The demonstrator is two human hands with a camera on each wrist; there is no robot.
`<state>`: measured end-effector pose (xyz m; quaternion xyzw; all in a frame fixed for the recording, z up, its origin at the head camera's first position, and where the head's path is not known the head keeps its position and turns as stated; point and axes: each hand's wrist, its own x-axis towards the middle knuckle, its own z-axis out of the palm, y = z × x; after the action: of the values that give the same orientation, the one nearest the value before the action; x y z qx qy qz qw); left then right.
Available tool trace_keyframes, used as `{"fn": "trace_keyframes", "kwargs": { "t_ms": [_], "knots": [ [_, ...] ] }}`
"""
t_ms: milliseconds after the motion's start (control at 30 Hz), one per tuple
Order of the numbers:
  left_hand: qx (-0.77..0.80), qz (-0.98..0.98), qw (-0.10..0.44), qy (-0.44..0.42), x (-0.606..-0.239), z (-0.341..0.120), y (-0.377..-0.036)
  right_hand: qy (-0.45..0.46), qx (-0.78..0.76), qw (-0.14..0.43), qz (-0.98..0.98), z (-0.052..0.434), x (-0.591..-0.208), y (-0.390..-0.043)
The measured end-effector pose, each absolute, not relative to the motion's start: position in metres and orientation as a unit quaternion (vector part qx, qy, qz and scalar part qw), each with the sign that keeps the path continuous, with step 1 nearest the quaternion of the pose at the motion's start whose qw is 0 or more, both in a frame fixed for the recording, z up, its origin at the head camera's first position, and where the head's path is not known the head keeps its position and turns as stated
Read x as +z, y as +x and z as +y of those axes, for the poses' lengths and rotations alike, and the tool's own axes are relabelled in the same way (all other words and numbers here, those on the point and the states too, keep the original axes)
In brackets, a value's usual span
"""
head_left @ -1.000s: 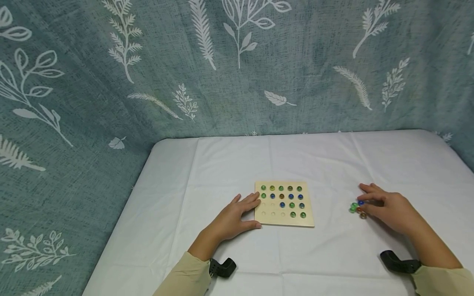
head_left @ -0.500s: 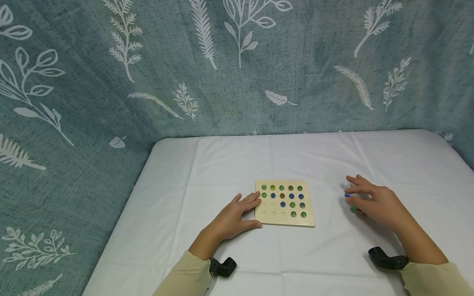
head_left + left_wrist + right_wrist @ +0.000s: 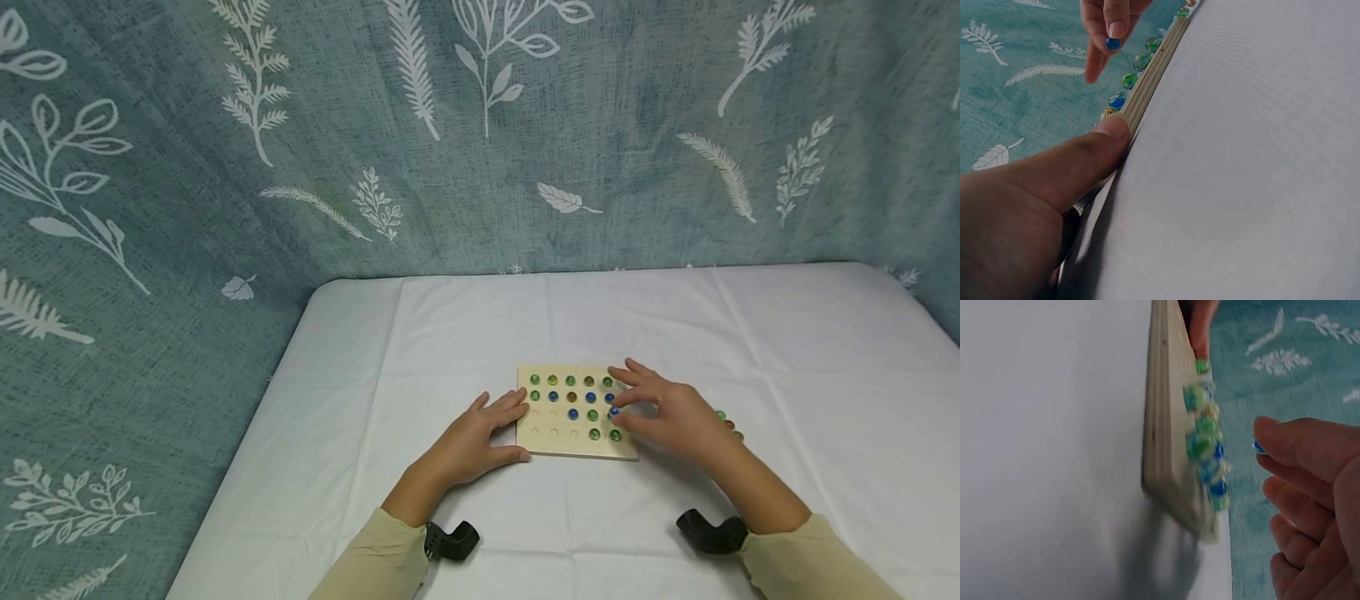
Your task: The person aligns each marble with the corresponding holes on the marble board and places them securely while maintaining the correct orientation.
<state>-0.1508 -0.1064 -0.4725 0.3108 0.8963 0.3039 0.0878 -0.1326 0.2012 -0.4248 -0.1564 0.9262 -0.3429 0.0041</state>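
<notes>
A pale wooden board (image 3: 555, 447) lies on the white cloth, with rows of green, blue, amber and brown glass marbles (image 3: 572, 397) in its hollows. Toward the left of its two nearer rows, several hollows are bare. My left hand (image 3: 467, 446) rests along the board's left side, fingers fairly straight; in the left wrist view its thumb (image 3: 1085, 156) presses the wooden edge. Over the board's right part, my right hand (image 3: 667, 415) pinches a blue marble (image 3: 1259, 447) between thumb and forefinger. The left wrist view shows that held blue marble (image 3: 1113, 44) above the board's marbles.
Right of the board, loose marbles (image 3: 729, 424), green and reddish-brown, lie on the cloth, partly hidden behind my right hand. A black device (image 3: 452, 542) is worn on each wrist. A teal leaf-patterned curtain (image 3: 480, 167) hangs behind the white-covered table (image 3: 450, 333).
My right hand has picked the blue marble from the loose pile and carried it leftward to above the board. The left hand has stayed at the board's left edge.
</notes>
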Motion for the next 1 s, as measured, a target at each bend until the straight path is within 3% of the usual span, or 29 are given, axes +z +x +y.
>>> {"fn": "trace_keyframes", "kwargs": {
  "t_ms": [400, 1000],
  "knots": [
    [0.298, 0.896, 0.090, 0.316, -0.473, -0.107, -0.151, -0.225, -0.309, 0.024, 0.924, 0.165, -0.431, -0.133],
    [0.299, 0.896, 0.089, 0.316, -0.472, -0.108, -0.151, -0.234, -0.269, 0.033, 0.934, 0.154, -0.437, -0.135]
  ]
}}
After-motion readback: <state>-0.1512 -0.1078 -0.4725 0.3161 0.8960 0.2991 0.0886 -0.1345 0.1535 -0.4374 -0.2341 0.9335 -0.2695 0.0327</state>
